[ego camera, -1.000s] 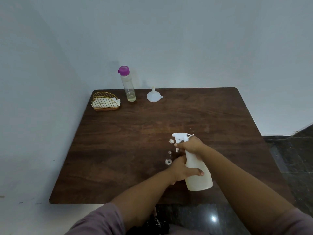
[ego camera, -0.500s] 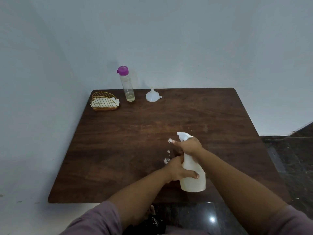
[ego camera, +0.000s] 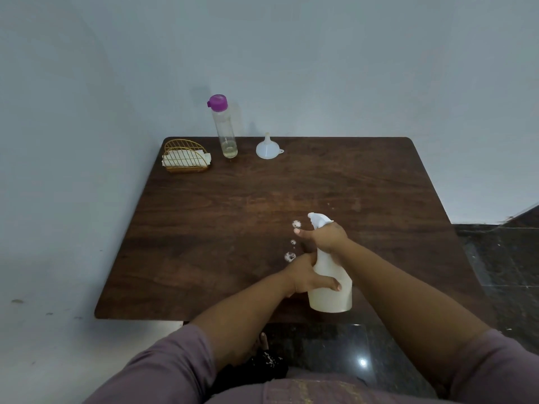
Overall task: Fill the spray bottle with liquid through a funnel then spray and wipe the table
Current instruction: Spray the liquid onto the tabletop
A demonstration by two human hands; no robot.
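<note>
Bench (ego camera: 204,228): dark brown wood grain, square top, set against a pale wall (ego camera: 320,53); dark tiled floor (ego camera: 510,258) to the right.

Sprayer (ego camera: 331,282): white plastic, held tilted above the near right part of the bench, base toward the person, white trigger head (ego camera: 318,220) pointing away and slightly left.

Left hand (ego camera: 309,277): fingers wrapped around the lower body of the sprayer, thumb (ego camera: 329,285) across its front.

Right hand (ego camera: 326,237): fingers clenched around the sprayer's neck just below the head; one finger (ego camera: 303,232) extended leftward near the trigger. Whether the trigger is pressed cannot be told.

Foam spots (ego camera: 290,256): three small white patches on the bench, in a short line just left of the sprayer head, plus a few tiny flecks farther back.

Bottle (ego camera: 224,129): clear, tall, upright at the far edge of the bench, purple cap (ego camera: 218,102), a little pale yellowish liquid at the bottom.

Funnel (ego camera: 267,148): white, resting mouth down with spout up, just right of the bottle, apart from it.

Rack (ego camera: 185,156): gold wire, arched, at the far left corner, holding folded white cloths (ego camera: 186,159).

Sleeves (ego camera: 163,371): mauve, pushed up on both forearms.
</note>
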